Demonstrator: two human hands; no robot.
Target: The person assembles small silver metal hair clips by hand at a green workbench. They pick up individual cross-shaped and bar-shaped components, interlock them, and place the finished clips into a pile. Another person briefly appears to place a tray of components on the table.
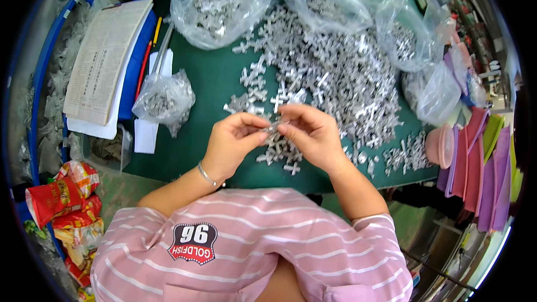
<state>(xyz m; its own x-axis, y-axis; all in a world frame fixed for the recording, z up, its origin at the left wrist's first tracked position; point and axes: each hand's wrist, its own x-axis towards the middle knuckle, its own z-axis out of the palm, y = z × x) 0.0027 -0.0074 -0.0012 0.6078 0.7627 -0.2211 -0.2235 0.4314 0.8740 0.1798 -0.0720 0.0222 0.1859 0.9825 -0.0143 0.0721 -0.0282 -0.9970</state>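
Note:
My left hand [238, 137] and my right hand [314, 136] meet over the near middle of the green table. Thumb and forefinger of each are closed in a pinch on a small silver metal piece [273, 127]; the fingertips hide most of its shape. Just below and beyond the fingers lie loose cross-shaped metal pieces [291, 168]. A large heap of the same silver pieces [358, 84] spreads from beyond my hands to the right. A smaller group [411, 154] lies near the right table edge.
Clear plastic bags of metal pieces [221, 8] line the table's far side. At left are a small tied bag [165, 100], newspaper [106, 59], a red pencil [143, 70] and a clear bin [106, 154]. A pink pot [440, 146] and coloured cloths [475, 162] sit at right.

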